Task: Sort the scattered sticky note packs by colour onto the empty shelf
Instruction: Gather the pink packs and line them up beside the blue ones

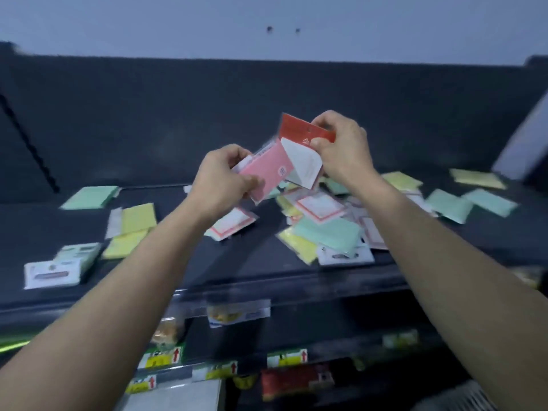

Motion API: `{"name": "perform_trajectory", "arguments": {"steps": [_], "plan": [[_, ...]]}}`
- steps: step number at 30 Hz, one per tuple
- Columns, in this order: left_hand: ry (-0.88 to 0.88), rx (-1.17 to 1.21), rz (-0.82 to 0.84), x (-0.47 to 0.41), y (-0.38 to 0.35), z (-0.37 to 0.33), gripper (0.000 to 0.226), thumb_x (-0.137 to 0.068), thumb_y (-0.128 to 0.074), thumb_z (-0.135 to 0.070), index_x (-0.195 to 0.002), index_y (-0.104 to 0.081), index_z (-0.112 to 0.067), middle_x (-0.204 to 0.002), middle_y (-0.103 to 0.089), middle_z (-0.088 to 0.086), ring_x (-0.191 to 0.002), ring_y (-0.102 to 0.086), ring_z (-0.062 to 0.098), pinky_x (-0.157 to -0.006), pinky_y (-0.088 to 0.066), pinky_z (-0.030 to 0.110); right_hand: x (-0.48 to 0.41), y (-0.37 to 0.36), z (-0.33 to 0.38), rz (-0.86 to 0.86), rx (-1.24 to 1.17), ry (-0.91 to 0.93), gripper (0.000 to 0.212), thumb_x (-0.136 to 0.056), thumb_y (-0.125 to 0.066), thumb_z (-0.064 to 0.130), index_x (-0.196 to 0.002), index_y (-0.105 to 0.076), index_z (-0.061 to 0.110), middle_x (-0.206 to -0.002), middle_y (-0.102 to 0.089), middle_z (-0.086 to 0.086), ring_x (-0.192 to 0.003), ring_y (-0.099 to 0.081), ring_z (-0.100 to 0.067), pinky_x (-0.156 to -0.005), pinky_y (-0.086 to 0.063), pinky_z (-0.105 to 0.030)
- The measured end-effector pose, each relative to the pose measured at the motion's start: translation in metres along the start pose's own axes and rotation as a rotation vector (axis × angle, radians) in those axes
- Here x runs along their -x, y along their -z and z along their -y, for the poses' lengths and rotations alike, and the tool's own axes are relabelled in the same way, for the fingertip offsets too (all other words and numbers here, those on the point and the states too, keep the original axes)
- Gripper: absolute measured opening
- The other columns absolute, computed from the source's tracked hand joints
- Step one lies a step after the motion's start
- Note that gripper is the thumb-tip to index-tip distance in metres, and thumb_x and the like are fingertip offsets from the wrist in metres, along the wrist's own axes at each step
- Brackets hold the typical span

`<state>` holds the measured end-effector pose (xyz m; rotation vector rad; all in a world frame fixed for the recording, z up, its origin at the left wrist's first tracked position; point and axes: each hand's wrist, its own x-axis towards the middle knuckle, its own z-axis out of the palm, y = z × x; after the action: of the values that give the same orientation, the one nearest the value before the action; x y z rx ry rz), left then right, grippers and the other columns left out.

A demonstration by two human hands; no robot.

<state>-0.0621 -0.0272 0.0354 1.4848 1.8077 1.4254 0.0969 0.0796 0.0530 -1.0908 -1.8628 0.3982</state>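
Observation:
My left hand (221, 176) grips a pink sticky note pack (267, 172) above the dark shelf (207, 262). My right hand (341, 149) pinches a pack with a red header card and a white back (305, 146), held up right beside the pink one. Under both hands lies a loose heap of packs (323, 229) in pink-edged white, mint green and yellow. To the left sit a mint green pack (90, 197), two yellow packs (133, 229) and a white-fronted stack (59, 268). More yellow (477, 178) and mint green packs (471, 204) lie at the right.
The shelf has a dark back panel (267, 114) with a pale wall above. Below its front edge run lower shelves with price labels (237, 314) and other goods (296, 381). A grey upright panel (525, 143) stands at the far right.

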Motion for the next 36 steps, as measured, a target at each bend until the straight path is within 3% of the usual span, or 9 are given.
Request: {"name": "perform_trajectory", "arguments": {"steps": [4, 9, 13, 16, 21, 24, 29, 33, 36], "plan": [[-0.124, 0.085, 0.239, 0.016, -0.059, -0.034, 0.017, -0.077, -0.07, 0.0, -0.092, -0.063, -0.006, -0.078, -0.067, 0.009, -0.05, -0.056, 0.006, -0.052, -0.048, 0.02, 0.047, 0.086, -0.027, -0.164, 0.163, -0.167, 0.032, -0.082, -0.052, -0.002, -0.095, -0.063, 0.025, -0.09, -0.062, 0.01, -0.085, -0.058, -0.012, -0.075, -0.046, -0.023], [-0.292, 0.193, 0.568, 0.073, -0.137, -0.083, 0.018, -0.077, -0.068, 0.0, -0.081, -0.064, -0.017, -0.069, -0.063, 0.001, -0.048, -0.053, 0.001, -0.051, -0.046, 0.019, 0.146, 0.197, -0.05, -0.393, 0.353, -0.442, 0.018, -0.086, -0.055, 0.001, -0.097, -0.058, 0.016, -0.097, -0.058, 0.002, -0.089, -0.055, -0.015, -0.076, -0.044, -0.025], [-0.413, 0.249, 0.808, 0.134, -0.204, -0.13, 0.018, -0.077, -0.068, -0.001, -0.089, -0.065, -0.014, -0.068, -0.062, 0.001, -0.052, -0.055, 0.005, -0.052, -0.047, 0.019, 0.236, 0.286, -0.052, -0.567, 0.471, -0.605, 0.017, -0.083, -0.06, 0.001, -0.097, -0.061, 0.01, -0.091, -0.059, -0.001, -0.083, -0.053, -0.015, -0.07, -0.04, -0.02], [-0.482, 0.295, 0.967, 0.19, -0.25, -0.169, 0.02, -0.078, -0.068, 0.001, -0.093, -0.064, -0.012, -0.063, -0.058, -0.005, -0.044, -0.051, -0.003, -0.046, -0.042, 0.011, 0.304, 0.35, -0.045, -0.681, 0.557, -0.698, 0.016, -0.084, -0.063, 0.003, -0.098, -0.062, 0.009, -0.09, -0.059, 0.0, -0.082, -0.053, -0.014, -0.066, -0.038, -0.018], [-0.543, 0.34, 1.192, 0.282, -0.319, -0.221, 0.023, -0.078, -0.069, 0.0, -0.08, -0.062, -0.022, -0.072, -0.063, -0.002, -0.062, -0.057, 0.011, -0.068, -0.05, 0.026, 0.408, 0.438, -0.046, -0.868, 0.665, -0.84, 0.014, -0.084, -0.063, 0.005, -0.095, -0.063, 0.013, -0.087, -0.06, 0.001, -0.083, -0.056, -0.017, -0.073, -0.044, -0.022], [-0.576, 0.335, 1.255, 0.336, -0.355, -0.249, 0.021, -0.08, -0.067, 0.0, -0.085, -0.061, -0.02, -0.072, -0.061, -0.006, -0.06, -0.055, 0.006, -0.06, -0.048, 0.017, 0.463, 0.485, -0.06, -0.92, 0.667, -0.911, 0.021, -0.087, -0.051, -0.003, -0.1, -0.063, 0.007, -0.092, -0.061, -0.003, -0.086, -0.056, -0.018, -0.075, -0.046, -0.027], [-0.566, 0.312, 1.254, 0.406, -0.408, -0.285, 0.019, -0.08, -0.067, -0.002, -0.088, -0.062, -0.019, -0.078, -0.063, -0.004, -0.07, -0.059, 0.015, -0.067, -0.051, 0.028, 0.519, 0.553, -0.106, -0.865, 0.644, -0.986, 0.025, -0.091, -0.046, -0.005, -0.106, -0.062, 0.005, -0.105, -0.065, -0.009, -0.097, -0.06, -0.023, -0.088, -0.05, -0.036], [-0.553, 0.253, 1.203, 0.434, -0.438, -0.296, 0.019, -0.079, -0.064, 0.0, -0.092, -0.065, -0.015, -0.081, -0.063, -0.003, -0.07, -0.057, 0.009, -0.065, -0.05, 0.025, 0.536, 0.585, -0.151, -0.764, 0.541, -1.015, 0.022, -0.091, -0.047, -0.005, -0.103, -0.062, 0.006, -0.097, -0.062, -0.007, -0.089, -0.058, -0.02, -0.077, -0.05, -0.031], [-0.515, 0.185, 1.178, 0.443, -0.454, -0.299, 0.021, -0.079, -0.061, 0.002, -0.092, -0.065, -0.014, -0.077, -0.062, -0.006, -0.067, -0.055, 0.007, -0.06, -0.047, 0.019, 0.541, 0.598, -0.187, -0.705, 0.513, -1.022, 0.019, -0.087, -0.05, -0.007, -0.1, -0.062, 0.0, -0.099, -0.067, -0.014, -0.092, -0.063, -0.028, -0.083, -0.053, -0.04]]}}
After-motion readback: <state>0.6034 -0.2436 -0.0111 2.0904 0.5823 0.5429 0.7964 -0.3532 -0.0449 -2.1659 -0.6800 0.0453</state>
